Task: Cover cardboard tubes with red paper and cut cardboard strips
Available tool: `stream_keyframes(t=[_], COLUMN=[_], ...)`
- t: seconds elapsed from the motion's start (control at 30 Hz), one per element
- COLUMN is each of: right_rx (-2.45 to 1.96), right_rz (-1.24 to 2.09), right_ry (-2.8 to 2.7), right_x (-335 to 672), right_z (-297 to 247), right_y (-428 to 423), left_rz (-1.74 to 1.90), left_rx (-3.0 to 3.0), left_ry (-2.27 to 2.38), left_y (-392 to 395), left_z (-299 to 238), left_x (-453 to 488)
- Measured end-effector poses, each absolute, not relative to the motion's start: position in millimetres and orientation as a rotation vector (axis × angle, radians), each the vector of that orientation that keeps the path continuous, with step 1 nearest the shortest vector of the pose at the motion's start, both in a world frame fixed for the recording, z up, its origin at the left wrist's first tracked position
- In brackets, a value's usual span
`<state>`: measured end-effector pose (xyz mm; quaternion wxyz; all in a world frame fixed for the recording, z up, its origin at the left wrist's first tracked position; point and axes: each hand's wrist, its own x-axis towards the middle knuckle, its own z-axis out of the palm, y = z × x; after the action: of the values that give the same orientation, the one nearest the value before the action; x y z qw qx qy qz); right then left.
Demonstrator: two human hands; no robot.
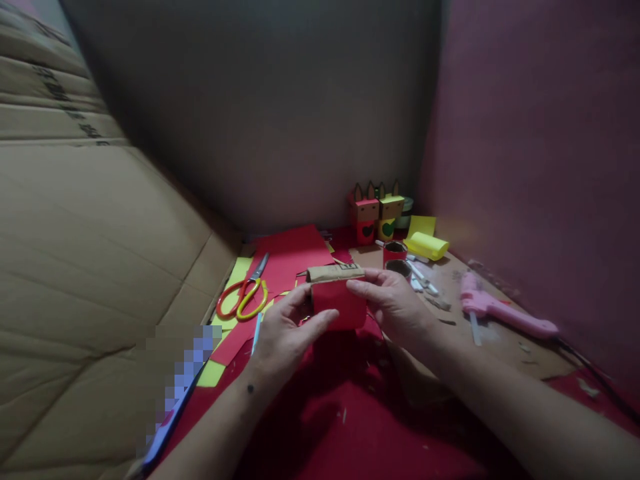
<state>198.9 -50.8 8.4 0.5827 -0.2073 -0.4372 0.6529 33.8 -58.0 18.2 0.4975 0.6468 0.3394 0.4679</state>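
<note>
Between my hands is a small cardboard box (pixel 340 308) with a red paper face toward me and bare brown cardboard along its top. My left hand (pixel 295 323) grips its left side, the thumb lying across the red face and the fingers partly hidden behind. On the upper right edge, my right hand (pixel 395 300) pinches the box with thumb and fingers. Just beyond it stand two short red tubes (pixel 395 249) with dark open tops. Scissors (pixel 245 297) with red and yellow handles lie left of my left hand.
A pink glue gun (pixel 505 312) rests on a cardboard sheet (pixel 530 357) at right, its cord running off. Two paper animal figures (pixel 367 220) stand at the back. Red paper (pixel 295 250) and a yellow paper roll (pixel 430 246) lie around. A cardboard panel (pixel 90 253) rises at left.
</note>
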Motion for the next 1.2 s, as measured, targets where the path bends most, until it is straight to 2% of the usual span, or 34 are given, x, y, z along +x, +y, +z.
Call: stream_keyframes(t=[0.37,0.5,0.57,0.63,0.67,0.7,0.73,0.77,0.97,1.2], right_rx=[-0.461,-0.506,-0.548,-0.566,-0.553,-0.532,-0.513,-0.498,-0.465,-0.413], right_rz=[1.652,1.623,1.602,1.606,1.621,1.643,1.662,1.677,1.732,1.7], right_ry=[-0.914,-0.874,-0.837,-0.801,-0.793,-0.788,-0.782,-0.773,-0.681,-0.607], right_x=[197,196,196,195,195,194,194,195,200,203], right_z=[5,1,-1,-4,-5,-7,-8,-9,-10,-12], right_y=[-49,-46,-46,-46,-46,-46,-46,-46,-46,-40], left_rz=[1.241,1.389,1.525,1.594,1.551,1.347,0.994,0.838,0.257,0.172], left_rx=[1.865,2.033,2.013,1.997,2.018,2.083,2.139,2.122,2.017,1.958], left_ry=[0.942,0.954,1.049,1.33,1.577,1.881,2.191,2.296,2.491,2.552], left_y=[-59,-60,-53,-39,-30,-19,-8,2,35,29], left_z=[16,18,22,27,29,31,32,32,10,21], left_x=[33,29,20,5,-5,-16,-28,-39,-68,-58])
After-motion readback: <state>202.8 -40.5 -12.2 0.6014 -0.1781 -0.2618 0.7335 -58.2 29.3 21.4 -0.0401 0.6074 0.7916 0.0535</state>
